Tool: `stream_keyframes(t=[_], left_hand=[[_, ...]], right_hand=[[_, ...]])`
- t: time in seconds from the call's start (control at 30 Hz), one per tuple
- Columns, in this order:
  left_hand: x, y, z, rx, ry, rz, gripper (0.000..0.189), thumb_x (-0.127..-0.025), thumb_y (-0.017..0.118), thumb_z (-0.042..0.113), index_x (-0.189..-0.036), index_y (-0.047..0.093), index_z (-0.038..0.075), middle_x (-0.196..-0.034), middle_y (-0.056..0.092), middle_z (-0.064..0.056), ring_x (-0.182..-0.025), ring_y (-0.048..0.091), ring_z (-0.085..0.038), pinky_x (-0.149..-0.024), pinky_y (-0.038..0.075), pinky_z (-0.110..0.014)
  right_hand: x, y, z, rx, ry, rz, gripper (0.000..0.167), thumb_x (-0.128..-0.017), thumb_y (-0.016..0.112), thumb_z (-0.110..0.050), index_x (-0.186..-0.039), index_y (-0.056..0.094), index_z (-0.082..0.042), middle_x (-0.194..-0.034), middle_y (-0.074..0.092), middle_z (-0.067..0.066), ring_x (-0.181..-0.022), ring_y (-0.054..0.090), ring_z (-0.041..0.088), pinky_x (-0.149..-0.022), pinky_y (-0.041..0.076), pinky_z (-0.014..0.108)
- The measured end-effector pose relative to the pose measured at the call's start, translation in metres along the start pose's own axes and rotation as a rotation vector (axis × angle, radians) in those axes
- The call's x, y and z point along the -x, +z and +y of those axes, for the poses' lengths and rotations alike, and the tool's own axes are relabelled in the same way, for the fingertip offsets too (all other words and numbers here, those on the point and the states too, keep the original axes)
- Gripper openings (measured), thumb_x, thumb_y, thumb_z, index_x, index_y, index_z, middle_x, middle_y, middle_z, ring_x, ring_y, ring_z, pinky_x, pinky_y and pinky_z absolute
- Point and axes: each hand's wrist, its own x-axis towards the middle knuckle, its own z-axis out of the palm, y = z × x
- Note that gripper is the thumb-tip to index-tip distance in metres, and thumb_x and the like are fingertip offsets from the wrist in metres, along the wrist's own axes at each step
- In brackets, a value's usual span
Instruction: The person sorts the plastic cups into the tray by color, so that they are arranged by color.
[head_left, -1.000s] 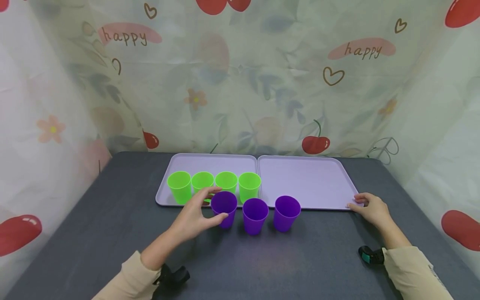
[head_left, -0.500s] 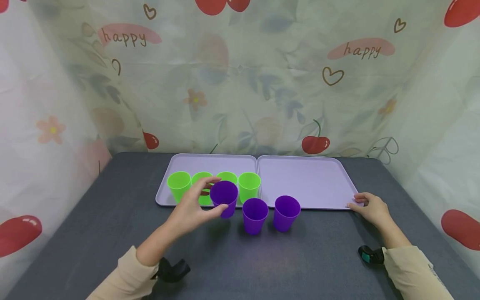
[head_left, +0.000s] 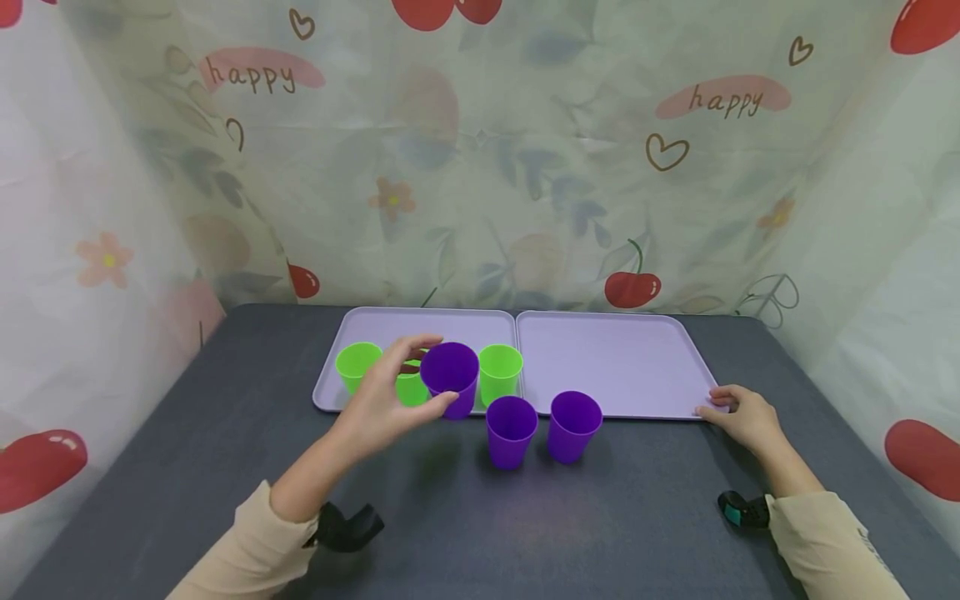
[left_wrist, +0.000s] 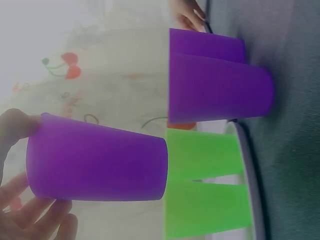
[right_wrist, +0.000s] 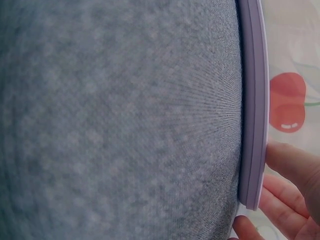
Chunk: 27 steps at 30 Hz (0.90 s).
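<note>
Well, our left hand (head_left: 378, 412) gripped a purple cup (head_left: 452, 375) upright, clear of the worktop (head_left: 525, 533), in front of the green cups (head_left: 501, 375) on the left tray (head_left: 435, 321) by the far edge. Our right hand (head_left: 746, 417) held the right tray (head_left: 607, 362) at its near right corner, and two other purple cups (head_left: 574, 429) stood upright just before the trays' near edges.

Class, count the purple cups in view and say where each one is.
3. One purple cup is held in the left hand; a second cup stands on the table, before the trays; a third cup stands to its right.
</note>
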Motion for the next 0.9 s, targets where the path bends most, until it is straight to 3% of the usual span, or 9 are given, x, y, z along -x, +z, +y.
stream_keyframes(t=[0.5,0.9], left_hand=[[-0.021,-0.005,0.016,0.025,0.006,-0.010,0.060,-0.074,0.078,0.015,-0.126,0.050,0.004,-0.120,0.059,-0.008,-0.112,0.057,-0.021,-0.092,0.049,-0.038],[-0.047,0.009,0.018,0.092,0.057,-0.027,0.055,-0.074,0.077,0.014,-0.123,0.053,0.006,-0.117,0.061,-0.009,-0.108,0.061,-0.022,-0.089,0.051,-0.035]], right_hand=[[0.001,-0.002,-0.001,-0.009,0.004,-0.013,0.050,-0.087,0.064,-0.029,-0.114,0.053,0.012,-0.114,0.057,0.034,-0.104,0.051,0.047,-0.083,0.041,0.054],[0.001,0.000,-0.001,-0.009,-0.002,0.010,0.049,-0.086,0.066,-0.027,-0.112,0.054,0.012,-0.111,0.059,0.033,-0.101,0.053,0.046,-0.081,0.042,0.052]])
